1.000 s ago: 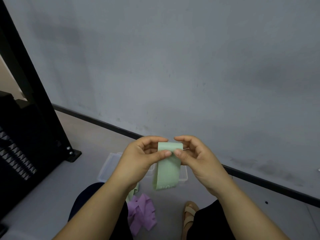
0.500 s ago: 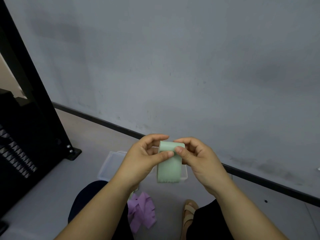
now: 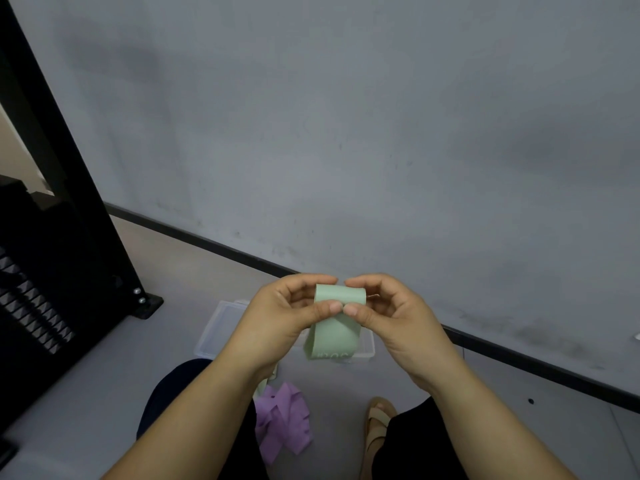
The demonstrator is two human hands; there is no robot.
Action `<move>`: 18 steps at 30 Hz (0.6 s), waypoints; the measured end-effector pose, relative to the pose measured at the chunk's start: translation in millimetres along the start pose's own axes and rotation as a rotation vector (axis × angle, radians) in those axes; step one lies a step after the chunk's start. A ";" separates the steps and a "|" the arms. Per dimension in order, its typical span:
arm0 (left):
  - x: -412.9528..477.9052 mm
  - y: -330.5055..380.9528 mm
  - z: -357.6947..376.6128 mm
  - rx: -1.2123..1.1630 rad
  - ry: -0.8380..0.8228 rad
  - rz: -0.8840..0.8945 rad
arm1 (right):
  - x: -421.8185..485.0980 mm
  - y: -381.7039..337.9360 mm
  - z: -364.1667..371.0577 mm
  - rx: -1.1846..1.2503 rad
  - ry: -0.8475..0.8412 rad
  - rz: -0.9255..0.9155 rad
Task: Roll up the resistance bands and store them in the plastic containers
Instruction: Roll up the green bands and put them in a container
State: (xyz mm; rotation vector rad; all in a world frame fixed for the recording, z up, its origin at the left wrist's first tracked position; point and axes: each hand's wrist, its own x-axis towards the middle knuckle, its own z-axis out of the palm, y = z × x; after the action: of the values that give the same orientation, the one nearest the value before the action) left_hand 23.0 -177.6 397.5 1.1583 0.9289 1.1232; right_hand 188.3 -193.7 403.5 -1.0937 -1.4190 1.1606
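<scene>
A pale green resistance band (image 3: 334, 327) is held up in front of me, its top end curled into a roll and a short tail hanging down. My left hand (image 3: 284, 317) pinches the roll from the left, my right hand (image 3: 391, 313) from the right, thumbs meeting on its front. Below them on the floor sits a clear plastic container (image 3: 218, 330), mostly hidden by my hands. A crumpled purple band (image 3: 282, 420) lies on the floor between my knees, with a bit of another pale green band (image 3: 268, 375) beside my left wrist.
A grey wall with a black baseboard (image 3: 519, 362) runs close behind the container. A black metal frame with a bolted foot (image 3: 145, 303) stands at the left. My sandalled foot (image 3: 375, 427) rests on the grey floor at the right.
The green band's hanging tail has grown shorter as more of it is wound into the roll at the top. Both hands stay at about the same height.
</scene>
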 end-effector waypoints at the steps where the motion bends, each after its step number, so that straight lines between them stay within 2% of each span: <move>1: 0.0 -0.2 -0.4 -0.001 0.000 0.001 | -0.2 -1.0 -0.2 0.000 -0.008 0.014; 9: 0.8 -1.5 -1.2 0.002 -0.015 0.017 | -0.4 -2.7 1.1 0.028 0.026 0.110; 18: -1.5 -3.6 2.5 -0.059 0.035 -0.051 | -0.6 -0.9 4.1 0.131 0.064 0.075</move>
State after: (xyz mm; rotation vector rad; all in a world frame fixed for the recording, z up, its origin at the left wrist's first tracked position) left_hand 25.7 -179.7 394.4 1.0646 0.9409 1.1251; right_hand 184.3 -194.9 404.0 -1.0894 -1.2445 1.2426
